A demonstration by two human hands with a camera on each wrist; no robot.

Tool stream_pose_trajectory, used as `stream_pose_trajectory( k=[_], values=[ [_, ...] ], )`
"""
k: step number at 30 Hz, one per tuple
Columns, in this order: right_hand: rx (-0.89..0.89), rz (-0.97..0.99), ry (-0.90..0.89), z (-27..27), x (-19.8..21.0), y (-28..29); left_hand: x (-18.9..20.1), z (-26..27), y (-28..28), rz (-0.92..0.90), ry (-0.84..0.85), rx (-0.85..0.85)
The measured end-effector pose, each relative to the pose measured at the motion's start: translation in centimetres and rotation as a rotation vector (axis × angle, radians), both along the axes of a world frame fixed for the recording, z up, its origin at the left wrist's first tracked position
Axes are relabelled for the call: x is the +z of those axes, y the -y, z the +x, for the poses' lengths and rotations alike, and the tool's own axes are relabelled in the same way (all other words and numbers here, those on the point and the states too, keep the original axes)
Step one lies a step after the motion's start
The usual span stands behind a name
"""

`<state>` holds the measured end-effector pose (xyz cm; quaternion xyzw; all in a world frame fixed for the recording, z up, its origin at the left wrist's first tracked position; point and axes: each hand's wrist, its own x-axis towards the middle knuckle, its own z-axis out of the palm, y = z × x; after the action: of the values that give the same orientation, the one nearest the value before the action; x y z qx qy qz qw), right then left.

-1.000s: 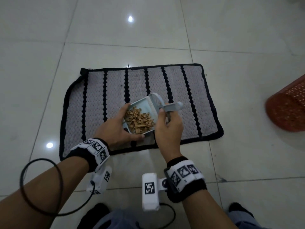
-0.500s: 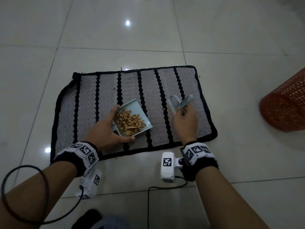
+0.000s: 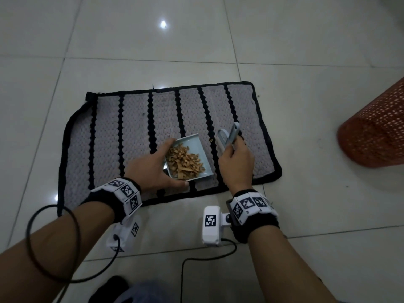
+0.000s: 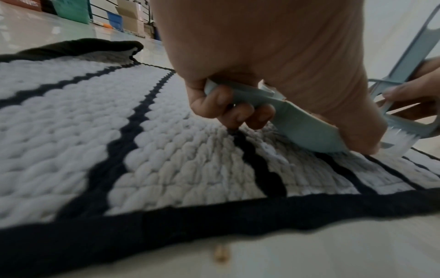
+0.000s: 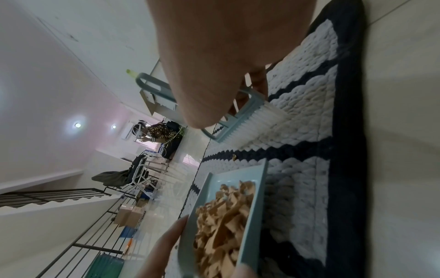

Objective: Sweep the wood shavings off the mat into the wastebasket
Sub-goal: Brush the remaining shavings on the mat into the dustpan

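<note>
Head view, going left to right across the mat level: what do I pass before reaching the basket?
Mat's left edge → left hand → dustpan holding wood shavings → right hand gripping the brush → bare floor tile → orange wastebasket.

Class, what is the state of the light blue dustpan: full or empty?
Full. The dustpan, gripped by the left hand, holds a heap of wood shavings covering most of its floor.

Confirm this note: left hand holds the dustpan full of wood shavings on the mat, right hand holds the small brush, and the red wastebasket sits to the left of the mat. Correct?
Not quite. The wastebasket stands on the floor to the right of the mat, as the head view shows. The rest holds: the left hand holds the dustpan of wood shavings on the mat, and the right hand holds the brush.
</note>
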<state>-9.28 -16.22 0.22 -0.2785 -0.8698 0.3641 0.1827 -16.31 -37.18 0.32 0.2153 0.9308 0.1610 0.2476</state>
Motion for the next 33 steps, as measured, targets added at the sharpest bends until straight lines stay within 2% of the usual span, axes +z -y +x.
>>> stream_pose_trajectory(
  k=[11,15,23,27,30,33],
  values=[
    [0.083,0.029,0.06,-0.6,0.5,0.5,-1.0,-1.2,-2.1,-0.032,0.035,0.011],
    [0.122,-0.022,0.095,-0.3,1.1,0.6,-0.9,-1.0,-2.3,-0.039,0.012,0.008],
    [0.102,-0.035,0.018,0.5,1.2,0.5,-1.0,-0.6,-2.0,-0.028,-0.018,0.013],
    [0.09,-0.043,-0.042,-0.8,2.5,-0.2,-1.3,-0.4,-1.4,0.072,-0.02,0.067],
    [0.227,-0.101,-0.009,-3.3,4.3,-1.3,-1.0,-0.8,-0.4,0.184,-0.013,0.137],
    [0.55,-0.075,0.103,-7.1,7.2,-3.3,-0.4,-1.6,0.8,0.268,-0.01,0.21]
  ],
)
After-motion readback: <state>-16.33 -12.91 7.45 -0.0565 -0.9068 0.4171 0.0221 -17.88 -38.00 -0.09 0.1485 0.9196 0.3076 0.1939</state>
